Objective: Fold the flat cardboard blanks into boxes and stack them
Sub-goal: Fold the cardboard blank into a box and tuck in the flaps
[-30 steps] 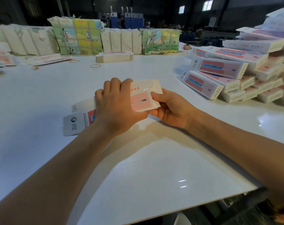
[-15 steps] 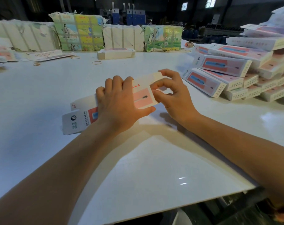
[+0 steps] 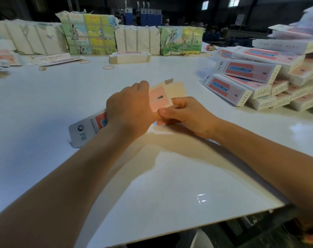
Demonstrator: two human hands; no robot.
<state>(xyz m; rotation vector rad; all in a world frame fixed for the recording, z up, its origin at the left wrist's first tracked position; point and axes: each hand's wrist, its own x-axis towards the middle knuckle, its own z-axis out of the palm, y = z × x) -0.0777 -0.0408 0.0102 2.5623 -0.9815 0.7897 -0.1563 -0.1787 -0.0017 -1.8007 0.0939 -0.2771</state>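
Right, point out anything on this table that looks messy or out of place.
The pile of folded boxes at the right is uneven: boxes lie at differing angles and lean on each other instead of in squared rows. Loose rubber bands are scattered on the white table near the far bundles. The blank in the hands looks undamaged.

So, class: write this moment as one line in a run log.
step: folding blank | left hand: holds cardboard blank | right hand: pinches its near edge | finished boxes: stacked right | table

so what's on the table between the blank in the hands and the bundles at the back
In the head view, mostly bare table, then a short stack of blanks and a rubber band before the bundles.
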